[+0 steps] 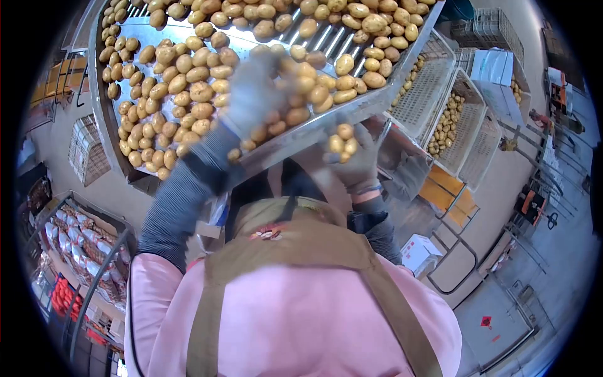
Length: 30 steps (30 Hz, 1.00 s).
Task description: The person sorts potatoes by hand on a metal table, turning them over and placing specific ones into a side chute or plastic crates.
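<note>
The person in a pale pink shirt and a brown apron stands against a raised-rim metal tabletop spread with round, yellow-brown potatoes. The left hand, in a grey glove, reaches over the rim into the middle of the spread, potatoes lying on both sides of it; it is blurred, so I can't tell whether its fingers are closed on any. The right hand, gloved too, is just outside the rim, its fingers curled around a small cluster of yellow potatoes. Beyond the left hand, more potatoes rest on and beside parallel metal bars. Past the tabletop's right edge stand pale plastic crates, one with a heap of small potatoes in it, and near them a white-and-blue box.
</note>
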### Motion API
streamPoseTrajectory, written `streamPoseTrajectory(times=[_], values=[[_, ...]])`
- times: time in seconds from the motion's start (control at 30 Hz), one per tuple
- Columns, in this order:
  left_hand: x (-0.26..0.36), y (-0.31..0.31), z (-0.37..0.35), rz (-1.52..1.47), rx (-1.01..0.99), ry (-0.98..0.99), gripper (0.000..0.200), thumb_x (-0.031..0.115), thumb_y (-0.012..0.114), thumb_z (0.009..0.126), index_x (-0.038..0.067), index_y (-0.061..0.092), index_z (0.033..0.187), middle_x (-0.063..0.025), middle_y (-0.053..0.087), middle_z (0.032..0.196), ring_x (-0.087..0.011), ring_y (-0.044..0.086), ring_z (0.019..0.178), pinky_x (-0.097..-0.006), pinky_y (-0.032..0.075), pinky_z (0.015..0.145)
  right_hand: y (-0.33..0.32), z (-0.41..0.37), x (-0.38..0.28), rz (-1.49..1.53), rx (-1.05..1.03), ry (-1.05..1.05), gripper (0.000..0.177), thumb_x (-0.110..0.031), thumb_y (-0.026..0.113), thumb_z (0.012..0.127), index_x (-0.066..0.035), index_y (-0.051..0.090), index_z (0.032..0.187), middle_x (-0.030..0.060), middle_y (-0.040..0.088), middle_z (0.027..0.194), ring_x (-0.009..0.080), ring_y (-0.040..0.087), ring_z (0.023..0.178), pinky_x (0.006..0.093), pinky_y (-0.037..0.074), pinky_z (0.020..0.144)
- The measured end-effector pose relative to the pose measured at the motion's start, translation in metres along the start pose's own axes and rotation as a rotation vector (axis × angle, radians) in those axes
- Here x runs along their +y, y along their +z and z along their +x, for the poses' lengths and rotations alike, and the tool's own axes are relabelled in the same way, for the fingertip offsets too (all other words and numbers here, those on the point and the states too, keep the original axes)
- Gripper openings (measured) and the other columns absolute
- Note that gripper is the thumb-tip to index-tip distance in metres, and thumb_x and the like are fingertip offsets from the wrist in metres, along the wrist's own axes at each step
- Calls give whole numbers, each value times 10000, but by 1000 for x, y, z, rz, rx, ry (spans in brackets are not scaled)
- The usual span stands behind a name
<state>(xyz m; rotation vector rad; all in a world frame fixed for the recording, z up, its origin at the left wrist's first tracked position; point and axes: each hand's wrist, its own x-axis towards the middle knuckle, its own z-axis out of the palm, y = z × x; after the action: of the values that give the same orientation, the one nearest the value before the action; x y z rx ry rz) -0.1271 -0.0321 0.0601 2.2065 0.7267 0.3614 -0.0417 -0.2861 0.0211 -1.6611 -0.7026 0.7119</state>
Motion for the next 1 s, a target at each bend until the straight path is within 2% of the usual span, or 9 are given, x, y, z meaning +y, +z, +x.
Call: streamPoseTrajectory(times=[0.07,0.13,0.23,0.37,0.53,0.67,0.73,0.93,1.0], values=[[61,38,-39,84,-520,197,328,193,759,763,71,649,1047,-148,657,1137,-333,632,1040,-426,522,919,9,-3,-13,214,21,226,471,-179,727,905,29,543,1286,118,658,1185,241,649,1045,340,531,908],[69,105,-77,-7,-78,531,287,211,727,799,74,649,1039,-131,651,1147,-319,639,1014,-430,531,884,-2,-23,-12,280,131,305,443,-193,700,921,17,550,1280,110,652,1169,239,644,1017,344,532,875],[74,113,-46,-107,-44,611,274,228,698,837,71,642,1054,-108,654,1089,-311,646,978,-420,540,840,-51,-47,-12,479,330,444,403,-213,661,945,-1,559,1272,98,642,1145,235,635,973,348,534,826],[15,78,66,525,-317,275,234,177,612,923,107,657,1142,-114,680,1063,-301,672,969,-424,544,814,-140,-59,26,748,551,691,357,-241,608,977,-26,572,1260,82,630,1113,230,624,916,355,536,760],[-29,89,87,265,-242,161,211,162,622,924,109,650,1127,-143,688,1095,-351,675,1020,-431,545,857,-224,-72,155,-317,473,770,405,-265,541,1025,-52,539,1370,82,681,965,212,635,779,335,535,708],[57,73,1,155,-249,110,295,386,620,963,93,651,968,-153,671,848,-365,675,863,-456,543,771,-83,-14,-9,594,366,698,426,-376,576,1030,-45,598,1297,57,626,967,162,578,787,305,485,641],[61,85,-31,51,-238,446,337,353,616,942,64,609,1115,-163,669,970,-350,680,905,-434,540,790,-30,0,-62,1012,151,645,419,-398,562,1038,-59,608,1280,36,615,938,126,563,750,229,448,612],[-28,37,103,412,-44,246,589,55,580,916,171,451,1479,-113,575,1385,-294,591,1242,-419,525,979,-140,68,-12,113,323,487,434,-277,586,1015,-22,568,1367,159,601,1215,257,581,1051,352,457,909],[-67,44,143,674,-55,306,702,16,566,913,263,382,1544,-64,464,1550,-274,522,1353,-420,504,1044,-174,101,-11,-1116,357,127,494,-279,608,1000,-19,537,1414,207,585,1338,320,583,1179,404,448,1022]])
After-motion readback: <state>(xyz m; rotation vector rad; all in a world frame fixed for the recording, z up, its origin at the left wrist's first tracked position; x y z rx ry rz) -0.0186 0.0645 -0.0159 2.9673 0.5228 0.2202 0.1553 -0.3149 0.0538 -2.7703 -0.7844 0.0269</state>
